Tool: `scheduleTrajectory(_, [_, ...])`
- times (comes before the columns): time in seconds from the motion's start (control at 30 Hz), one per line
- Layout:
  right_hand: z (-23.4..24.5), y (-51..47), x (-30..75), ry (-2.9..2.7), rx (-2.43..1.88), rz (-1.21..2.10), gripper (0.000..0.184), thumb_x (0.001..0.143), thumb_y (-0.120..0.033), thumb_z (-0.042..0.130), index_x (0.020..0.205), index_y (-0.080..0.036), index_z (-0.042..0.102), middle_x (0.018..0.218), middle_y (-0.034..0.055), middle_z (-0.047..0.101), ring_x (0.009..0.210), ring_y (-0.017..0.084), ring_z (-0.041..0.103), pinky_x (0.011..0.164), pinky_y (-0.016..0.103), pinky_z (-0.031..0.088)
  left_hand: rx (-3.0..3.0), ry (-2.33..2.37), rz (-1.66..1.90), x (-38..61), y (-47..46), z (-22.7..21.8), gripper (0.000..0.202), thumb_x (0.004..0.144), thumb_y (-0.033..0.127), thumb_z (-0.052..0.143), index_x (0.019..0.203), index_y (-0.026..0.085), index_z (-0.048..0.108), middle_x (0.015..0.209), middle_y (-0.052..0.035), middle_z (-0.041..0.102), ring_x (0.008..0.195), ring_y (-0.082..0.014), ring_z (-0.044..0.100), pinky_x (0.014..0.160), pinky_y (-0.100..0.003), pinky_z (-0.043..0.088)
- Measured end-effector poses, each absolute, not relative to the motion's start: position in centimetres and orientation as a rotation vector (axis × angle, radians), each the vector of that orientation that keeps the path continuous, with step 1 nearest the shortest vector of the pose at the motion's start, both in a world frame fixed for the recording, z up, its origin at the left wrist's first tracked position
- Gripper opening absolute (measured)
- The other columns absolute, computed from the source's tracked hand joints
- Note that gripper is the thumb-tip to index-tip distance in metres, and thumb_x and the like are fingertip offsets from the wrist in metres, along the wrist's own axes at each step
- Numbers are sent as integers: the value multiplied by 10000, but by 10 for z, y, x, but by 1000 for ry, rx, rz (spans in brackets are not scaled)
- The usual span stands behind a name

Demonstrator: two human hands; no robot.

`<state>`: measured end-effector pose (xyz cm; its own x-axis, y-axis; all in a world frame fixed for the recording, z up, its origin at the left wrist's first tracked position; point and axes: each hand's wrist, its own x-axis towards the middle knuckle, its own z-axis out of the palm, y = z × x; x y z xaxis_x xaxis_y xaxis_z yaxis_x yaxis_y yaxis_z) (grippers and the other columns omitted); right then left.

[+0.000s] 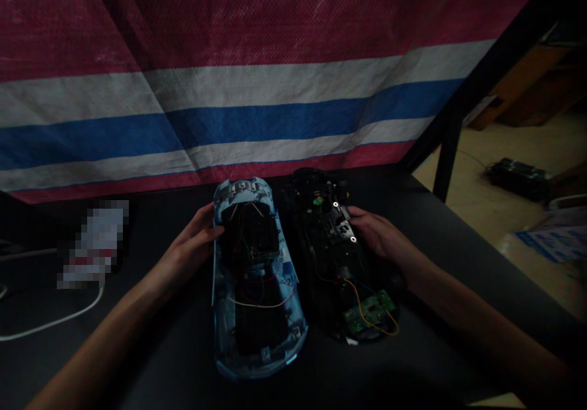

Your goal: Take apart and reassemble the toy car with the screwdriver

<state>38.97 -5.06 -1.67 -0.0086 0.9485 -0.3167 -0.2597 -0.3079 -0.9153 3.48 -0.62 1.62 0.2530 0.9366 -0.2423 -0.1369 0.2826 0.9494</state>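
A light blue toy car body shell [257, 287] lies upside down on the dark table [435, 232], its wires and inner parts showing. My left hand [195, 245] grips the shell's left edge near its front end. Right of it lies the car's black chassis [337, 257] with a green circuit board [369, 309] and yellow wire. My right hand [378, 235] holds the chassis at its right side, fingers curled against it. The two parts lie side by side, almost touching.
A striped red, white and blue tarp [257, 79] hangs behind the table. A blurred white object [94, 245] and a white cable [55, 318] lie at the left. A black frame post [447, 153] stands at the right, with floor and boxes beyond.
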Motion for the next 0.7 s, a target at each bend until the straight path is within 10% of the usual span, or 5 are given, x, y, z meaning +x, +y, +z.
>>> scheduleTrajectory(0.7, [-13,-52,389,-744,-1192,1553,290,795,-297,698,1082,-270,720,986,-11,785,822,204,706,760,327,524,948,1024,915,35,-5,18,551,844,311,785,1375,333,639,1419,-22,676,1149,-286,689,872,-348,587])
